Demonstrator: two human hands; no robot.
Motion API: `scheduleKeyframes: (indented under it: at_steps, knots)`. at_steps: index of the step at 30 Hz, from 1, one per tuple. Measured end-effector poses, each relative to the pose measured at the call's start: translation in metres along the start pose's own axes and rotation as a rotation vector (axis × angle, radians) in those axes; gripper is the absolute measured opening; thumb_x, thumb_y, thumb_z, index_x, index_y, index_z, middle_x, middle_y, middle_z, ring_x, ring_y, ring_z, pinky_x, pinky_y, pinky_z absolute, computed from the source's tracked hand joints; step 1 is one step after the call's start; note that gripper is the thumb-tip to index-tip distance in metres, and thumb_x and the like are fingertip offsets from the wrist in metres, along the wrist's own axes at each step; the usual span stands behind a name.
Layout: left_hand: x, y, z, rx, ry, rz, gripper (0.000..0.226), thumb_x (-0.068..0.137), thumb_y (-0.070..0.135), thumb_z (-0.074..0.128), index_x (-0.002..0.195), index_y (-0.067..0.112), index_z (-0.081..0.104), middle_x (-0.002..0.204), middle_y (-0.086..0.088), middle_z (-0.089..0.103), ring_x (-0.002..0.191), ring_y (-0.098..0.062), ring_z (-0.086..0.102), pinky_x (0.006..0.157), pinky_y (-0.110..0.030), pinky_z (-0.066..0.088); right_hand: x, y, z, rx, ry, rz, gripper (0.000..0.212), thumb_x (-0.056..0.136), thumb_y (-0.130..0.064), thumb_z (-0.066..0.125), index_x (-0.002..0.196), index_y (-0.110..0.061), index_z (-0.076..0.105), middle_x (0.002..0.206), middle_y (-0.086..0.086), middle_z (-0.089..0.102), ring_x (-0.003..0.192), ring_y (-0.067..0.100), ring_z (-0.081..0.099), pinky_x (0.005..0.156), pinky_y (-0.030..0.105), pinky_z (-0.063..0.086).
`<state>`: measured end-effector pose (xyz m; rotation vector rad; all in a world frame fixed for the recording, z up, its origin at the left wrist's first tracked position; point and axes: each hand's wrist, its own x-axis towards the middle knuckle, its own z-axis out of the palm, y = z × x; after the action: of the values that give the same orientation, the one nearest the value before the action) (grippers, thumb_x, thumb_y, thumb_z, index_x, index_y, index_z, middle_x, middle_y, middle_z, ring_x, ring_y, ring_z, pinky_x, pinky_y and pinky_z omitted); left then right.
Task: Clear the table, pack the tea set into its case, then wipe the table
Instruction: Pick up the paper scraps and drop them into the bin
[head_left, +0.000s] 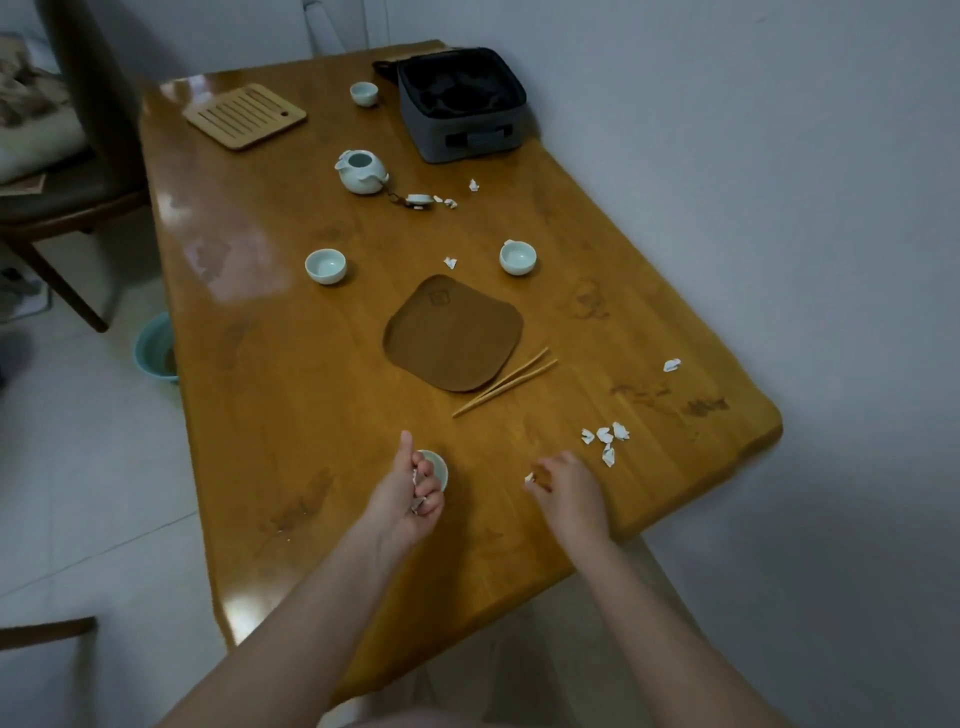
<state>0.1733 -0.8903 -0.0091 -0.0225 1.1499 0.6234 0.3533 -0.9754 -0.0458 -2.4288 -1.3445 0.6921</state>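
My left hand (410, 493) is curled round several white paper scraps, just in front of a pale teacup (436, 466) near the table's front edge. My right hand (569, 488) pinches one white scrap (529, 478) off the wooden table (291, 395). More scraps (605, 439) lie just beyond it. Two teacups (325, 266) (518, 257) stand mid-table, a fourth (363, 94) at the back. The open teapot (362, 172) sits beside its lid (418, 200). The grey case (462, 104) stands open at the back right.
A brown mat (452, 332) lies mid-table with wooden tongs (506, 382) at its right edge. A slatted bamboo tray (245, 116) sits at the back left. Single scraps (671, 365) (450, 262) are scattered about. A teal bin (155, 349) stands on the floor left, near a chair (67, 171).
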Motion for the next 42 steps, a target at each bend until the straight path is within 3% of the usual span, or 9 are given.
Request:
scheduleKeyframes:
  at_steps: [8, 16, 19, 23, 27, 30, 33, 37, 42]
  knots:
    - [0.013, -0.039, 0.043, -0.126, 0.080, 0.061, 0.040, 0.088, 0.049, 0.060, 0.068, 0.018, 0.046, 0.043, 0.006, 0.036, 0.032, -0.005, 0.029, 0.029, -0.018, 0.019, 0.024, 0.005, 0.001, -0.154, -0.099, -0.303, 0.021, 0.100, -0.021, 0.051, 0.108, -0.013, 0.069, 0.112, 0.002, 0.062, 0.100, 0.017, 0.057, 0.085, 0.027, 0.047]
    - [0.015, -0.033, 0.028, -0.233, 0.073, 0.053, 0.045, 0.099, 0.045, 0.043, 0.063, 0.020, 0.038, 0.040, 0.006, 0.029, 0.027, -0.007, 0.023, 0.029, -0.016, 0.014, 0.023, -0.025, -0.038, 0.391, -0.078, -0.204, 0.006, 0.089, -0.019, 0.069, 0.087, -0.023, 0.072, 0.092, -0.009, 0.066, 0.080, -0.002, 0.059, 0.067, 0.009, 0.046]
    - [0.012, -0.023, 0.025, -0.205, 0.048, 0.016, 0.044, 0.101, 0.038, 0.039, 0.061, 0.019, 0.036, 0.039, 0.005, 0.029, 0.026, -0.008, 0.022, 0.029, -0.015, 0.013, 0.012, -0.058, -0.038, 0.587, -0.150, -0.224, 0.007, 0.086, -0.017, 0.073, 0.081, -0.022, 0.073, 0.091, -0.010, 0.065, 0.081, -0.001, 0.060, 0.069, 0.012, 0.048]
    - [0.011, -0.010, 0.009, -0.131, 0.036, -0.018, 0.036, 0.096, 0.039, 0.046, 0.067, 0.018, 0.045, 0.043, 0.002, 0.040, 0.032, -0.010, 0.035, 0.035, -0.019, 0.027, -0.009, -0.099, -0.013, 0.516, -0.216, -0.317, 0.017, 0.084, -0.021, 0.074, 0.076, -0.034, 0.068, 0.099, -0.013, 0.051, 0.091, 0.008, 0.056, 0.077, 0.022, 0.052]
    - [0.003, 0.009, -0.023, -0.133, 0.028, -0.030, 0.031, 0.091, 0.046, 0.051, 0.080, 0.017, 0.056, 0.061, 0.002, 0.050, 0.061, -0.015, 0.050, 0.063, -0.026, 0.038, -0.030, -0.127, 0.014, 0.389, -0.103, -0.362, 0.003, 0.084, -0.023, 0.075, 0.087, -0.023, 0.077, 0.097, -0.013, 0.047, 0.099, 0.007, 0.049, 0.079, 0.010, 0.043]
    - [-0.013, 0.032, -0.054, -0.092, 0.002, -0.058, 0.040, 0.092, 0.046, 0.052, 0.070, 0.014, 0.057, 0.053, 0.001, 0.049, 0.049, -0.013, 0.051, 0.058, -0.024, 0.039, -0.050, -0.160, 0.036, 0.377, -0.042, -0.346, 0.009, 0.083, -0.021, 0.075, 0.092, -0.022, 0.077, 0.095, -0.014, 0.045, 0.092, 0.001, 0.051, 0.075, 0.006, 0.043]
    - [-0.023, 0.058, -0.086, -0.030, -0.019, -0.080, 0.046, 0.095, 0.042, 0.048, 0.060, 0.012, 0.055, 0.047, 0.000, 0.047, 0.040, -0.013, 0.049, 0.046, -0.021, 0.040, -0.071, -0.197, 0.062, 0.483, -0.041, -0.283, 0.011, 0.085, -0.016, 0.072, 0.094, -0.022, 0.075, 0.098, -0.016, 0.049, 0.090, 0.001, 0.057, 0.079, 0.016, 0.052]
    - [-0.032, 0.097, -0.125, 0.068, 0.051, -0.090, 0.036, 0.091, 0.042, 0.054, 0.068, 0.014, 0.057, 0.070, -0.005, 0.047, 0.062, -0.017, 0.049, 0.060, -0.028, 0.040, -0.087, -0.237, 0.095, 0.489, -0.046, -0.330, 0.015, 0.093, -0.023, 0.062, 0.102, -0.021, 0.074, 0.102, -0.020, 0.056, 0.099, 0.002, 0.055, 0.084, 0.020, 0.051]
    - [-0.032, 0.129, -0.162, 0.057, 0.071, -0.075, 0.042, 0.088, 0.046, 0.060, 0.060, 0.015, 0.057, 0.068, -0.002, 0.039, 0.060, -0.014, 0.039, 0.057, -0.024, 0.033, -0.094, -0.274, 0.116, 0.541, -0.058, -0.372, 0.021, 0.096, -0.024, 0.058, 0.111, -0.020, 0.073, 0.110, -0.015, 0.060, 0.104, 0.004, 0.056, 0.087, 0.019, 0.050]
